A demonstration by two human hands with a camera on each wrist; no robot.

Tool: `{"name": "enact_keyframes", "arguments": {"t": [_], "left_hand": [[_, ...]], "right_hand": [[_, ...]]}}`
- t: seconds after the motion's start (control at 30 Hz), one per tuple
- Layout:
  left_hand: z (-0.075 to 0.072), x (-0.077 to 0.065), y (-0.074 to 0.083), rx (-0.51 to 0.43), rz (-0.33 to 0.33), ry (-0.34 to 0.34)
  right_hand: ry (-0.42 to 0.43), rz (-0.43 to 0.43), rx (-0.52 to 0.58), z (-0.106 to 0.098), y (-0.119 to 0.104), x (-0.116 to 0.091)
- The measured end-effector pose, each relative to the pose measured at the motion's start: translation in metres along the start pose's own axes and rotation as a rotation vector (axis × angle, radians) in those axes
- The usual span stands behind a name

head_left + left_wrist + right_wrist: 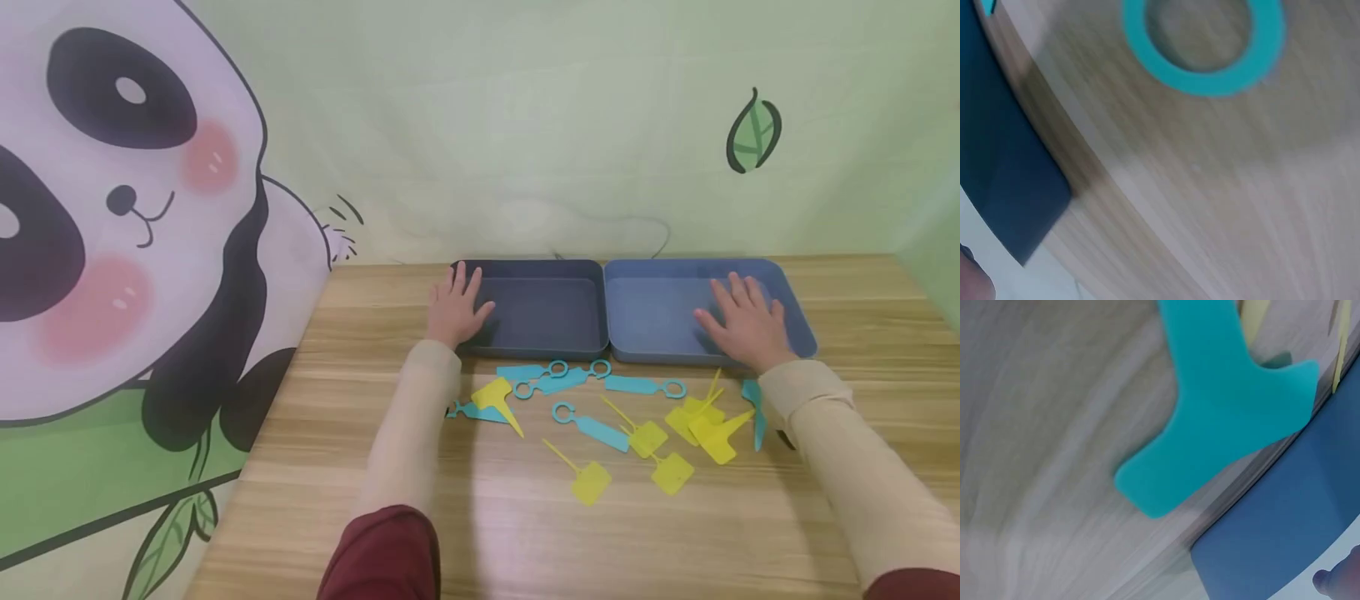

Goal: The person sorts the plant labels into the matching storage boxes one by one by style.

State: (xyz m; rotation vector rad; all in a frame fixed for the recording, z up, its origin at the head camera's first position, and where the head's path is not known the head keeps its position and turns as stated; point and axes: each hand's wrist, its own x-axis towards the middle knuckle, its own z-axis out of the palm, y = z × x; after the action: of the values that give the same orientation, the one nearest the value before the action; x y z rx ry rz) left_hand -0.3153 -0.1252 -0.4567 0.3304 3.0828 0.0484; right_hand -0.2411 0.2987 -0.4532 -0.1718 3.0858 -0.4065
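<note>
My left hand is at the left side of a dark navy tray, its fingers spread. Over the right part of a blue tray is my right hand, fingers also spread. Whether either palm touches its tray cannot be told. Neither hand holds anything. In front of the trays lie several teal ring-ended tags and several yellow plant tags. The left wrist view has a teal ring close up; the right wrist view shows a teal T-shaped tag beside the blue tray.
Both trays stand side by side at the back of a wood-grain table. Behind them hangs a pale green backdrop with a panda drawing at the left. One yellow tag overlaps a teal one near the left forearm.
</note>
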Motion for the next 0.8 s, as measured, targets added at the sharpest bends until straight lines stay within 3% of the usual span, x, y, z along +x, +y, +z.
{"name": "enact_keyframes", "arguments": {"t": [0.43,0.8], "left_hand": [[0.005,-0.005,-0.010,-0.052,-0.031,-0.002],[0.011,-0.011,-0.016,-0.105,-0.069,-0.047]], "right_hand": [[0.019,-0.112,0.020,-0.001,-0.022,-0.008],[0.045,-0.230,-0.003,0.003,-0.046,-0.017]]}}
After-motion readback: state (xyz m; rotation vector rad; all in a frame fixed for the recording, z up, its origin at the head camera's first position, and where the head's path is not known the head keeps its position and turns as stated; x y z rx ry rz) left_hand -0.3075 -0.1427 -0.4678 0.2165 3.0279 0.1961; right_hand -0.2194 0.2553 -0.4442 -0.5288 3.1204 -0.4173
